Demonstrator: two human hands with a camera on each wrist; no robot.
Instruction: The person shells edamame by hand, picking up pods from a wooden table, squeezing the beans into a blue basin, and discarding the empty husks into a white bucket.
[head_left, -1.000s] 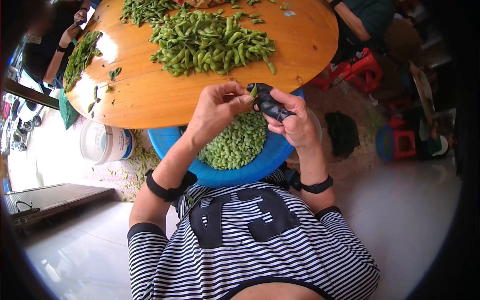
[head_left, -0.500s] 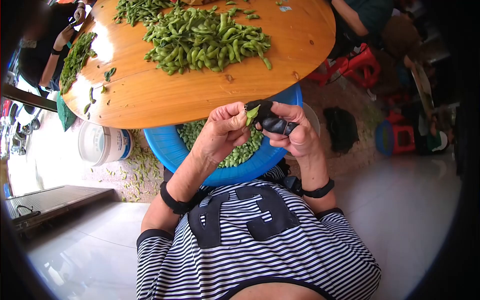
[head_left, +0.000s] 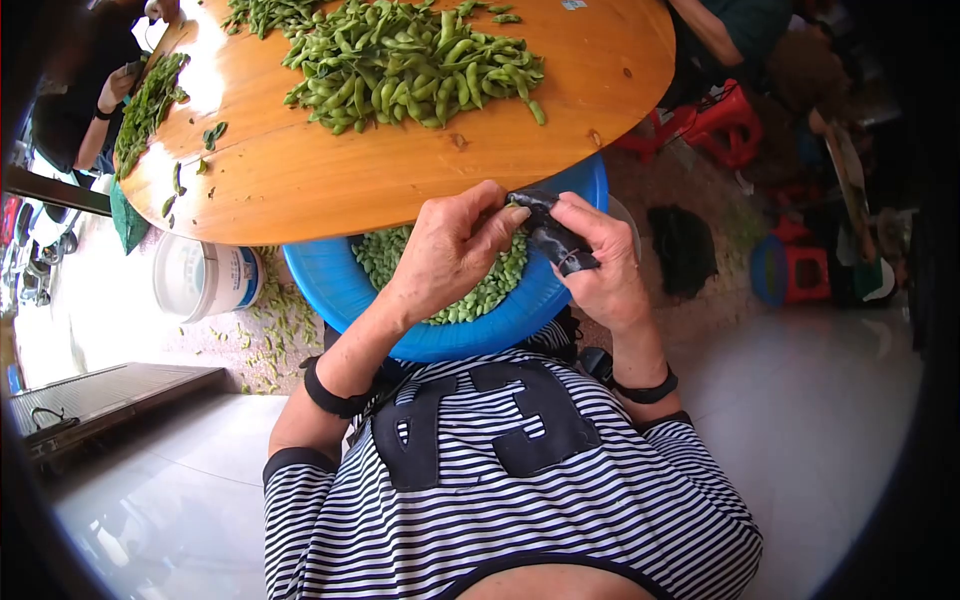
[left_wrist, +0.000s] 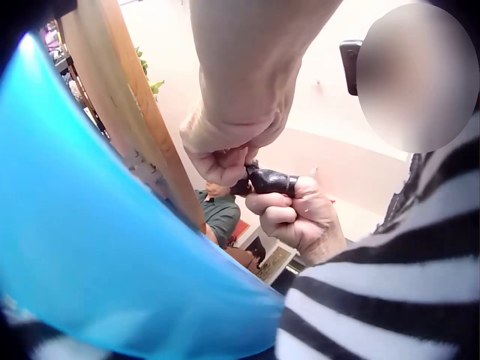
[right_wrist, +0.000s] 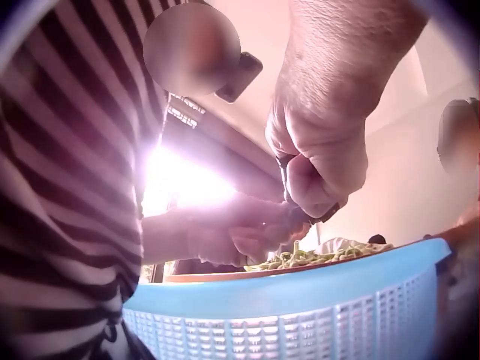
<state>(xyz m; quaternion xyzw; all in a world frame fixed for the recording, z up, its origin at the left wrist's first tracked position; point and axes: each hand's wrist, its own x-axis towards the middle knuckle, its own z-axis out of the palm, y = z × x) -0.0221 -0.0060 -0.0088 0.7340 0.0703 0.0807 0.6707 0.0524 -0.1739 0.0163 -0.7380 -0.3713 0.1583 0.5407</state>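
Over the blue basin [head_left: 315, 290], my left hand [head_left: 440, 250] and right hand [head_left: 612, 270] meet at their fingertips. Black wrapping [head_left: 557, 240] covers the working fingers of the right hand. Between the left thumb and finger and that wrapping, a sliver of a green soybean pod [head_left: 514, 205] shows; the fingers hide the rest. Shelled green beans [head_left: 385, 260] fill the basin below. In the left wrist view the wrapped fingers [left_wrist: 271, 181] press against the left fingertips. The right wrist view shows the right hand [right_wrist: 322, 161] curled above the basin's blue rim [right_wrist: 285, 296].
A large heap of pods [head_left: 420, 75] lies on the wooden table [head_left: 340, 195], whose edge overhangs the basin. At left stands a white bucket [head_left: 185, 280], with scattered pods [head_left: 265, 335] on the floor. Red stools [head_left: 725, 130] and other people's arms [head_left: 710, 30] are around the table.
Both hands came down towards the body, showing a wide pale-green pod, then rose slightly again. The left hand has rolled over, and now only a sliver of pod shows.
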